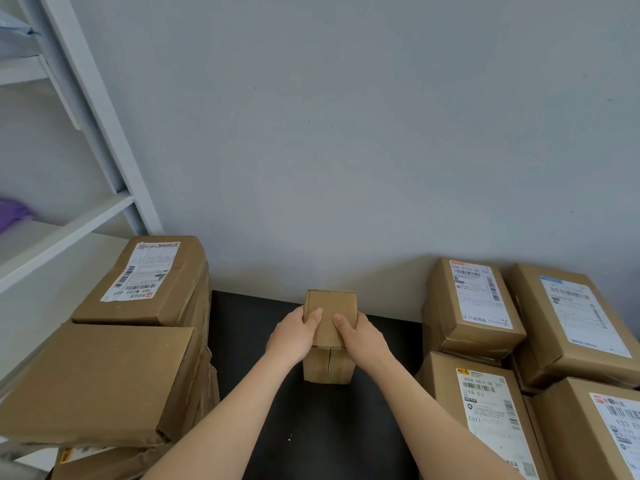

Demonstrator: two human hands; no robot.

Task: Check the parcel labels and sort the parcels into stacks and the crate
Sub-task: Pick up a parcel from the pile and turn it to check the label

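A small brown cardboard parcel [330,306] sits on the black table [249,327] near the wall, in the middle of the view. No label shows on its visible faces. My left hand [294,332] grips its left side with the thumb on top. My right hand [360,336] grips its right side the same way. On the left stands a stack of larger parcels [104,379], the far top one carrying a white label [142,271]. On the right stand several labelled parcels [474,306] in stacks.
A white metal shelf unit [86,216] rises at the left, with a purple thing on one shelf. A grey wall closes the back of the table. Bare black table lies between the two groups of stacks, around my forearms.
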